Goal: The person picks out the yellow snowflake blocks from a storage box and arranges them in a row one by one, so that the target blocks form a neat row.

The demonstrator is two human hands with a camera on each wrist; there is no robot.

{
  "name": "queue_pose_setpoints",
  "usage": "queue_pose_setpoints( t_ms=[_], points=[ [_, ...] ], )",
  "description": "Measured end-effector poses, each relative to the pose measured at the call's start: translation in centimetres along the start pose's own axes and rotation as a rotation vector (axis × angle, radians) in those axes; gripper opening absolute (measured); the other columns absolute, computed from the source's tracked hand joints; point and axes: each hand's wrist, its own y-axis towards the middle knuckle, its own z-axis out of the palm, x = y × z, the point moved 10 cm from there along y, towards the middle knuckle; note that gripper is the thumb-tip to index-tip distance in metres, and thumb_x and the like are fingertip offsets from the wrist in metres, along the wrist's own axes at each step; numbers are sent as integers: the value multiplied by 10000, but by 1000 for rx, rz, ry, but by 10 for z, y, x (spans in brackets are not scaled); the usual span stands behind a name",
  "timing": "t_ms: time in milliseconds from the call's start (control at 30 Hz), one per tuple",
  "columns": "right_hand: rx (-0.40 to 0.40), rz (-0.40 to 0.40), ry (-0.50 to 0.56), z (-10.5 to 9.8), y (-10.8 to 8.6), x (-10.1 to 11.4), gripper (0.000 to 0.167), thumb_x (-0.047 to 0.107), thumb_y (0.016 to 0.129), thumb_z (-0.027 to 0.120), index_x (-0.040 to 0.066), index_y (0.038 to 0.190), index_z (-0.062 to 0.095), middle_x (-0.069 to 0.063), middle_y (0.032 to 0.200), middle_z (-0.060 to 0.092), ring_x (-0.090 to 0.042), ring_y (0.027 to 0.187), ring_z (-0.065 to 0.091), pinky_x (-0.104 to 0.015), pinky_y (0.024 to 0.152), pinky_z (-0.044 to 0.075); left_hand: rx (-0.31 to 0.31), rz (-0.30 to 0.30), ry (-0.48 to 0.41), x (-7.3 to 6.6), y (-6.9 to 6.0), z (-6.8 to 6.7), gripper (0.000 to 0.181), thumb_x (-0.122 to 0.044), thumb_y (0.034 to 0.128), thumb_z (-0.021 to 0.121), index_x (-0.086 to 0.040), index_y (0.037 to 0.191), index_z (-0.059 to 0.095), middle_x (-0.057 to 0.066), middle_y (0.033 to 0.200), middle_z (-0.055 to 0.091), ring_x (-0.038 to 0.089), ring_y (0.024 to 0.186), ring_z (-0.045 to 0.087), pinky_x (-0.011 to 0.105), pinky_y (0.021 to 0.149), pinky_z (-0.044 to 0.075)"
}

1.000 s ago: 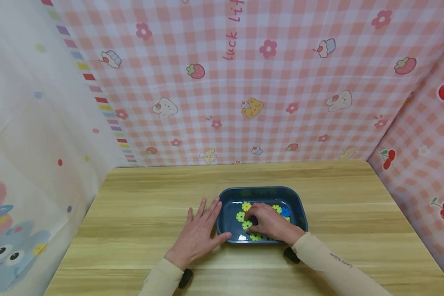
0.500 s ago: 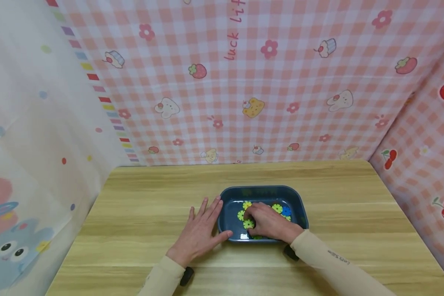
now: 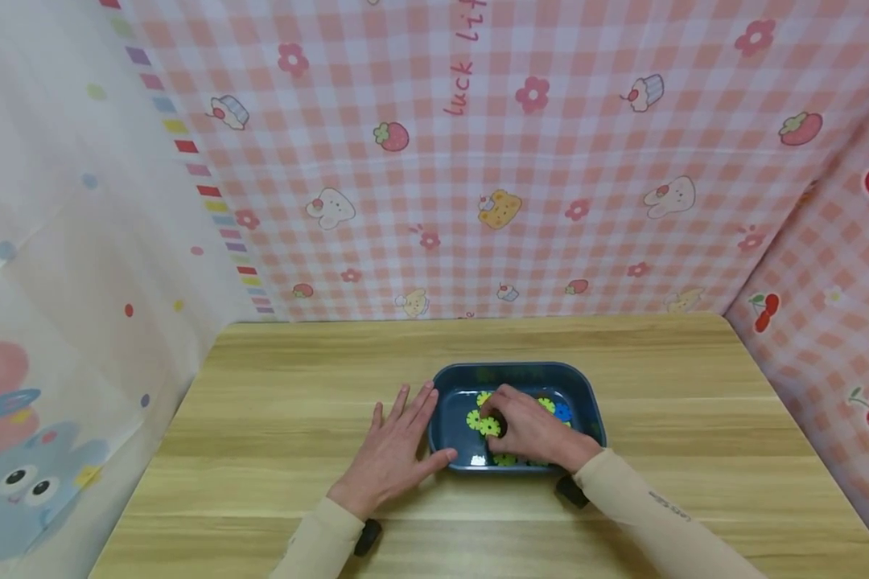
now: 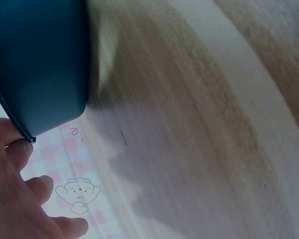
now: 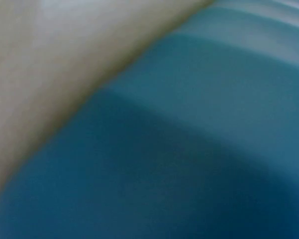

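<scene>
A dark blue tray (image 3: 449, 462) holds several yellow-green flower-shaped pieces (image 3: 474, 419) and a blue one (image 3: 562, 412). Over the tray, my right hand (image 3: 536, 430) has its thumb and index finger bent around a yellow-green piece (image 3: 488, 426), which shows between their tips. My left hand (image 3: 387, 462) is spread at the tray's left end, fingertips and thumb at the rim. In the left wrist view, fingers of this hand (image 4: 15, 194) touch the tray's edge (image 4: 40, 64). The right wrist view shows only a blurred blue wall (image 5: 189, 139), no fingers.
The tray stands on a wood-grain table (image 3: 297, 386). Behind the table hangs a pink checked cloth (image 3: 434, 161), with a white patterned cloth (image 3: 65, 241) on the left and a cherry-print cloth (image 3: 818, 354) on the right.
My right thumb and index finger have shifted slightly away from the tray's near side, and the yellow-green piece between them has moved the same way. My left hand stays at the rim.
</scene>
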Motion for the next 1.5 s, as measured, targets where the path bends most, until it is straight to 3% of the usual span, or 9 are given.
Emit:
queue_pose_setpoints(
  t_ms=[333, 533, 700, 967, 1200, 1500],
  points=[
    [-67, -37, 60, -20, -15, 12, 317, 201, 897, 803, 111, 1190, 725, -3, 1159, 644, -183, 996, 604, -409, 924, 566, 18, -18, -28, 1, 1, 1, 928, -698, 979, 505, -143, 1665, 219, 23, 1732, 151, 329, 1587, 96, 697, 1199, 146],
    [-125, -41, 54, -30, -30, 19, 308, 240, 907, 804, 142, 1191, 740, 4, 1204, 651, -203, 1087, 621, -477, 981, 545, 20, -20, -24, 2, 0, 3, 926, -700, 980, 499, -146, 1666, 215, 14, 1734, 133, 312, 1590, 77, 689, 1204, 133],
    [-169, -69, 44, -35, -42, 26, 305, 242, 906, 813, 156, 1190, 744, 13, 1201, 657, -191, 1083, 625, -458, 962, 559, 13, -6, -20, 2, 0, 3, 927, -709, 984, 474, -132, 1663, 221, 18, 1735, 128, 326, 1588, 80, 690, 1199, 155],
    [-172, -130, 118, -31, -58, 38, 320, 259, 919, 809, 143, 1208, 740, 45, 1212, 671, -164, 1098, 635, -436, 968, 566, -1, -5, -32, 1, 0, 2, 913, -697, 986, 484, -127, 1659, 244, 17, 1731, 150, 328, 1587, 94, 694, 1196, 165],
    [-250, -279, 69, -30, -73, 57, 270, 237, 900, 830, 165, 1149, 757, 74, 1153, 688, -140, 1103, 648, -416, 950, 568, -9, -1, -33, 1, -1, 0, 912, -699, 989, 477, -116, 1655, 253, 33, 1727, 164, 350, 1583, 116, 696, 1193, 171],
    [-223, -300, 108, -17, -88, 71, 288, 230, 876, 855, 213, 1143, 748, 119, 1147, 653, -72, 1047, 618, -327, 926, 574, -12, -4, -20, 1, -1, 2, 912, -692, 992, 483, -123, 1660, 235, 30, 1728, 163, 350, 1583, 117, 690, 1198, 165]
  ],
)
